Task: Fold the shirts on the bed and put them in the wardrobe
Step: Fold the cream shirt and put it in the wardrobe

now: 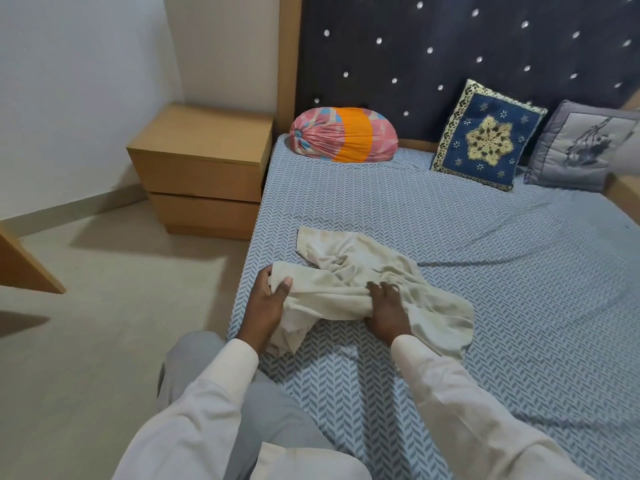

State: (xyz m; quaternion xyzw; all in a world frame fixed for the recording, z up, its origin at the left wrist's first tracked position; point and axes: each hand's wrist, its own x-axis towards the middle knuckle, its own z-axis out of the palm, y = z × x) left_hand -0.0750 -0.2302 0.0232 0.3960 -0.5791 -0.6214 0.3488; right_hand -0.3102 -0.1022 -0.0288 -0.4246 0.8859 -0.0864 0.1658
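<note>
item: cream shirt [349, 261], crumpled, on the bed [502, 244] near its edge. left hand [268, 301]: thumb and fingers clamped on a fold at the shirt's left end. right hand [388, 311]: fingers curled into bunched cloth mid-shirt, with more cloth trailing to their right. bolster [343, 135]: well beyond the fingertips.

Bare sheet [485, 271] beyond shirt [349, 268]; cushions [488, 135] along headboard [415, 46]; nightstand [201, 161] off left edge

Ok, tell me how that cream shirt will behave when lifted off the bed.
The cream shirt lies crumpled in soft folds, so it will probably droop limply. It bunches easily in the left hand and right hand, so likely light.
</note>
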